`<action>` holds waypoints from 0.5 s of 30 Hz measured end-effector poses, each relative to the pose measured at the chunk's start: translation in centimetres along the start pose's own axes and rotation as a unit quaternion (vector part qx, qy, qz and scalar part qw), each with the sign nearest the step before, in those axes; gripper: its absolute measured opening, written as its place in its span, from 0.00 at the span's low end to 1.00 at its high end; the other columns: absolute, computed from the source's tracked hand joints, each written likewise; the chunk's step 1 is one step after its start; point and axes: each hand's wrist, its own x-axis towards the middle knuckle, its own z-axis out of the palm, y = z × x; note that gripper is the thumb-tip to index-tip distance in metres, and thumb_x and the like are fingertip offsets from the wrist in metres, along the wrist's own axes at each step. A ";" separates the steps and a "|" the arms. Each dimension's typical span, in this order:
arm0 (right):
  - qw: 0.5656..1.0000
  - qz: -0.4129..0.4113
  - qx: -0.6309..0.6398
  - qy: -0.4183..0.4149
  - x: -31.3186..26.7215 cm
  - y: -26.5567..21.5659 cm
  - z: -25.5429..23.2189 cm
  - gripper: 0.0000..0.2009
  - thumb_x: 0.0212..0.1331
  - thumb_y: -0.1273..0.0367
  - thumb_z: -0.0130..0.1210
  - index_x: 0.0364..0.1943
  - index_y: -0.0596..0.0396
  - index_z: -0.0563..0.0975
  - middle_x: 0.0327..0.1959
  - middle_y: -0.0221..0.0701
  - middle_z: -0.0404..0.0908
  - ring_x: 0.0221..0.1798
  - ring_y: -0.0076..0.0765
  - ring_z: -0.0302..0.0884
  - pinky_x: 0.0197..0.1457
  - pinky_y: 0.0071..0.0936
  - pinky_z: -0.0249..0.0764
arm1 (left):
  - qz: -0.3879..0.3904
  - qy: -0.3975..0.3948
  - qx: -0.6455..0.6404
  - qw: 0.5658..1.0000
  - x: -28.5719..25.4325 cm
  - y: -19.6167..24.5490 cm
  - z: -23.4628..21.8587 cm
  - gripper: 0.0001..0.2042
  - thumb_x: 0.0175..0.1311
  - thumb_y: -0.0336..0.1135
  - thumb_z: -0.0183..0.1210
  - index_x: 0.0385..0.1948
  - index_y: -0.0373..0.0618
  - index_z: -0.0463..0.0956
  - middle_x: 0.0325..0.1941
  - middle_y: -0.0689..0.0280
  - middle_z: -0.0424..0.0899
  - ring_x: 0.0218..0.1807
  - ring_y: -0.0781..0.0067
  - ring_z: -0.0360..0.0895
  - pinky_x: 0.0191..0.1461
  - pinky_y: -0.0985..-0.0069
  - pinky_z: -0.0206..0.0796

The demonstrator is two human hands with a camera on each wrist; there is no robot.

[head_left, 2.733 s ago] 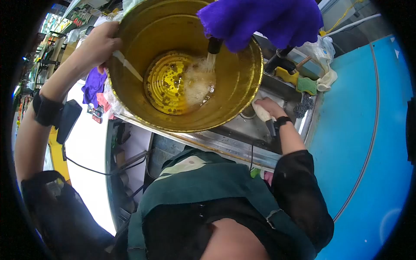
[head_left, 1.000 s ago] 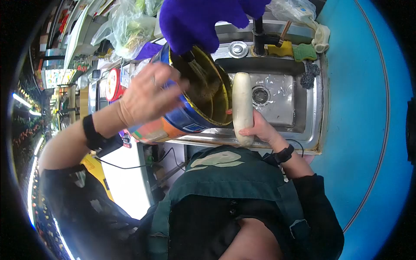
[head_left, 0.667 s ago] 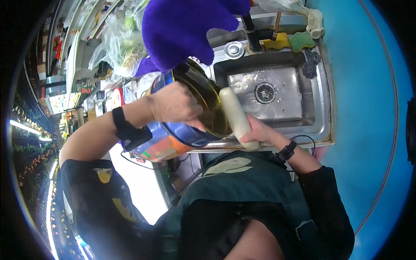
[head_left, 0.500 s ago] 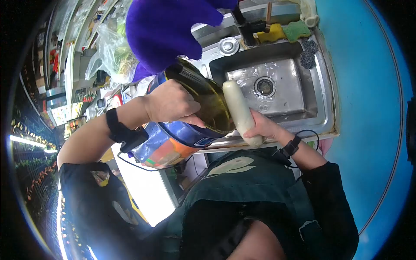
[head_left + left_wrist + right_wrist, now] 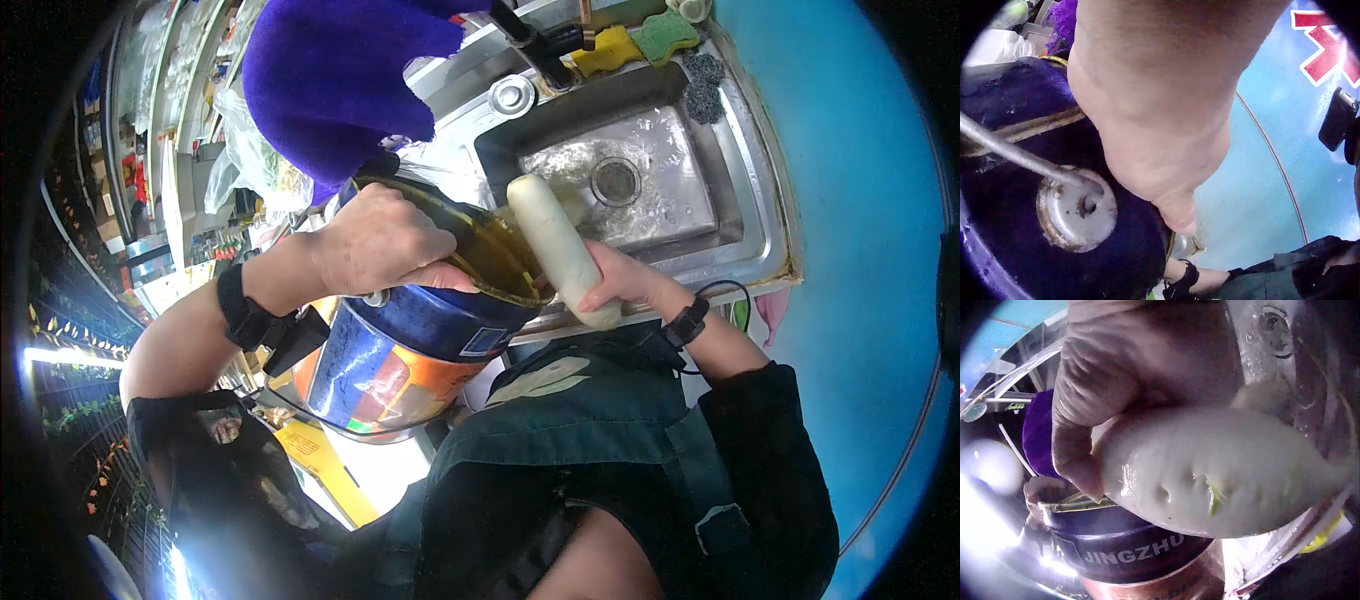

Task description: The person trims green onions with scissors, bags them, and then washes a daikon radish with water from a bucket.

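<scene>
In the head view, the left hand point(image 5: 385, 245) grips the near rim of a blue bucket point(image 5: 400, 335), which tilts toward the sink point(image 5: 745, 215). The right hand point(image 5: 622, 280) holds one end of a thick white radish point(image 5: 552, 240) beside the bucket's mouth. Yellowish water shows inside the bucket, and water spreads around the sink drain. The left wrist view has the left hand point(image 5: 1154, 119) over the rim, its fingertips mostly hidden, above the bucket's handle mount point(image 5: 1079, 212). In the right wrist view, fingers and thumb of the right hand point(image 5: 1147, 362) wrap the radish point(image 5: 1210, 478).
A purple cloth point(image 5: 335, 85) hangs beyond the bucket, next to the black faucet point(image 5: 535, 45). Along the sink's back edge lie a round metal stopper point(image 5: 512, 96), a yellow sponge point(image 5: 607, 50), a green sponge point(image 5: 665, 37) and a dark scourer point(image 5: 704, 88). A blue panel point(image 5: 830, 180) borders the right.
The left hand left the rim and gripped it again. From upright under running water, the bucket has tipped toward the sink. The right hand has lifted the radish, and water now spreads in the sink.
</scene>
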 end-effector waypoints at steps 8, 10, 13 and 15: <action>0.999 -0.016 0.022 -0.031 -1.0 0.3 -0.2 0.45 0.36 0.61 0.72 0.63 0.60 0.61 0.54 0.42 0.76 0.56 0.37 0.75 0.60 0.33 0.70 | -0.022 -0.006 -0.033 0.999 1.3 0.8 -2.0 0.21 0.58 0.52 0.58 0.15 0.44 0.70 0.15 0.59 0.71 0.20 0.53 0.73 0.23 0.62 0.62; 0.999 -0.023 0.035 -0.033 -1.3 -0.4 0.3 0.46 0.36 0.61 0.71 0.63 0.60 0.60 0.54 0.43 0.76 0.56 0.38 0.75 0.60 0.33 0.70 | -0.025 -0.004 -0.033 0.999 1.4 0.8 -1.9 0.22 0.58 0.54 0.58 0.15 0.45 0.73 0.14 0.59 0.72 0.20 0.53 0.74 0.23 0.63 0.64; 0.998 -0.028 0.053 -0.029 -1.6 -1.1 0.6 0.45 0.33 0.62 0.71 0.62 0.58 0.61 0.52 0.39 0.76 0.54 0.35 0.75 0.58 0.30 0.70 | -0.030 0.001 -0.032 0.999 1.6 0.8 -2.0 0.23 0.58 0.57 0.57 0.16 0.45 0.76 0.12 0.58 0.73 0.20 0.53 0.75 0.22 0.64 0.66; 0.998 -0.027 0.060 -0.021 -2.0 -1.4 0.7 0.45 0.31 0.63 0.71 0.61 0.57 0.63 0.50 0.35 0.76 0.52 0.31 0.75 0.56 0.28 0.71 | -0.030 0.002 -0.033 0.999 1.7 0.9 -2.1 0.23 0.58 0.57 0.57 0.16 0.44 0.76 0.12 0.58 0.73 0.19 0.52 0.75 0.22 0.64 0.66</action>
